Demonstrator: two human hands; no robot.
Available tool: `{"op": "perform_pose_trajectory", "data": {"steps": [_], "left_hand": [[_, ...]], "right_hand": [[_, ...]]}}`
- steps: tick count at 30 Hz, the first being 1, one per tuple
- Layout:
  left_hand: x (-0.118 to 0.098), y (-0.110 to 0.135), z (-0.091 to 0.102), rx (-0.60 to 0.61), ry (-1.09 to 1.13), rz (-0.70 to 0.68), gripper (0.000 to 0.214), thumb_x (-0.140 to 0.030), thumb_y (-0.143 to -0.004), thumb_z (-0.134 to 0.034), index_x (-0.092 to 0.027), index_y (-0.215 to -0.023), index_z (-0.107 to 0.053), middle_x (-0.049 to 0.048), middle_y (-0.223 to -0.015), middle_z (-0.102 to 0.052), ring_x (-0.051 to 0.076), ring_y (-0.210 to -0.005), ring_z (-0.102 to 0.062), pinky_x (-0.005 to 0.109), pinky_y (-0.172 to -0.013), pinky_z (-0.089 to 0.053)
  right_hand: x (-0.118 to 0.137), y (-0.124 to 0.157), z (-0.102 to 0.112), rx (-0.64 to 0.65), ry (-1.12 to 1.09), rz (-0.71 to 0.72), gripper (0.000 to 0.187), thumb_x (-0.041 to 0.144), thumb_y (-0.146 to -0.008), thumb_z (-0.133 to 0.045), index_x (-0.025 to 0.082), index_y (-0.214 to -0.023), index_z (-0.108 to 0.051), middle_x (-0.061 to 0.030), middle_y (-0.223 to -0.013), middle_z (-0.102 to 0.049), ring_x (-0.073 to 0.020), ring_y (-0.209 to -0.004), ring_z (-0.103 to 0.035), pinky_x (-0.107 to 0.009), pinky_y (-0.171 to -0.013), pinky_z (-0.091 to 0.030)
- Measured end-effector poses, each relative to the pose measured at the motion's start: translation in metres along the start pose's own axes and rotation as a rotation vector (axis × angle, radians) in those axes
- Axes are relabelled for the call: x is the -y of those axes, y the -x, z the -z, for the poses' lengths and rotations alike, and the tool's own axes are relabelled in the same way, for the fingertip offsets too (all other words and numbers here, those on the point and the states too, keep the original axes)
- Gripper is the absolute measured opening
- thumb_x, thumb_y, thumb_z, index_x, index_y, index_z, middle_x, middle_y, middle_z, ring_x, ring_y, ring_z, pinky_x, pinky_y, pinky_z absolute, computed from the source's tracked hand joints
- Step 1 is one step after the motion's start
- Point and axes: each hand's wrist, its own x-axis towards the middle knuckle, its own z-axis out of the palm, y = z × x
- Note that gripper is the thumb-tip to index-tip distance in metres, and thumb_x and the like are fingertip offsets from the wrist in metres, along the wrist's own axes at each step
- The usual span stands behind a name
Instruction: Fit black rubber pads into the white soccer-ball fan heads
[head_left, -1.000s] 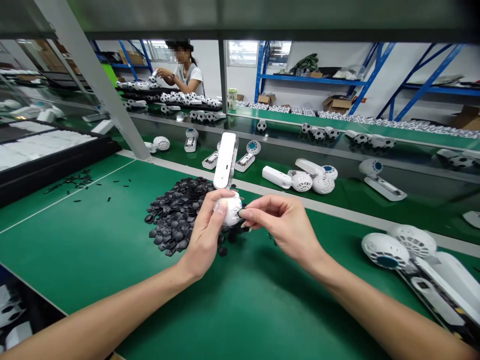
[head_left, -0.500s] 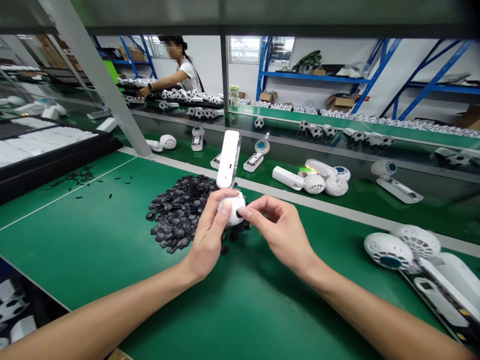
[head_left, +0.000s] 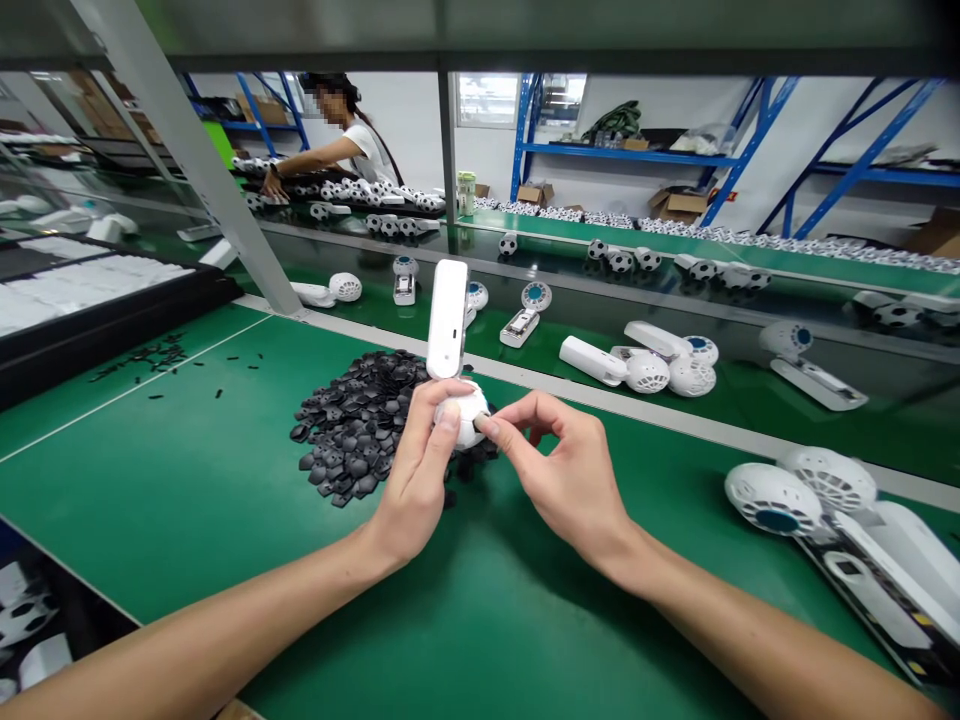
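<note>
My left hand (head_left: 420,460) is closed round the rounded head of a white handheld fan (head_left: 448,320), whose handle points upward. Thumb and fingers press on opposite sides of the head. At the head's right side my right hand (head_left: 566,460) pinches a small dark piece (head_left: 481,424) between thumb and forefinger. The piece touches the white shell; whether it sits in it I cannot tell. Behind my left hand lies a heap of black pentagon-like pieces (head_left: 352,430) on the green work surface (head_left: 187,500).
Several white fans (head_left: 645,370) lie on the belt beyond a grey rail (head_left: 525,380). More opened fans (head_left: 832,510) rest at the right. At the left stands a black tray (head_left: 112,330) of white parts, near a slanted post (head_left: 202,160). A co-worker (head_left: 367,150) reaches over football-patterned fans.
The fans on the near belt have shifted right, those on the far belt left. The held fan has shifted slightly left, the pinched piece looks tilted, and the co-worker's arm has moved left.
</note>
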Motion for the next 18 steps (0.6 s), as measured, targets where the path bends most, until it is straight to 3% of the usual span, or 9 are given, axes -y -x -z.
{"op": "perform_pose_trajectory", "data": {"steps": [3,10,18], "left_hand": [[0.0,0.001,0.0,0.002,-0.018,0.0,0.029,-0.05,-0.115,-0.047,-0.03,-0.132,-0.061,0.0054,-0.139,-0.056,0.021,-0.119,-0.057,0.032,-0.102,-0.044],[0.003,0.0,0.003,0.031,0.006,0.026,0.03,-0.054,-0.114,-0.05,-0.032,-0.131,-0.06,0.0027,-0.132,-0.059,0.017,-0.097,-0.055,0.028,-0.085,-0.045],[0.001,-0.002,0.004,0.033,-0.084,-0.043,0.029,-0.052,-0.113,-0.052,-0.029,-0.129,-0.06,0.0038,-0.125,-0.062,0.017,-0.1,-0.06,0.028,-0.087,-0.05]], "right_hand": [[0.001,0.0,0.001,0.031,-0.025,-0.019,0.021,0.038,-0.093,-0.078,0.023,-0.079,-0.074,-0.0004,-0.076,-0.076,-0.0166,-0.068,-0.061,-0.032,-0.068,-0.047],[0.006,-0.008,0.008,0.169,-0.126,-0.134,0.017,0.037,-0.089,-0.079,0.021,-0.082,-0.076,-0.0022,-0.083,-0.079,-0.0195,-0.076,-0.067,-0.034,-0.074,-0.051],[0.007,-0.01,0.011,0.221,-0.159,-0.182,0.019,0.038,-0.086,-0.079,0.02,-0.081,-0.075,-0.0015,-0.081,-0.078,-0.0193,-0.076,-0.068,-0.033,-0.074,-0.052]]}}
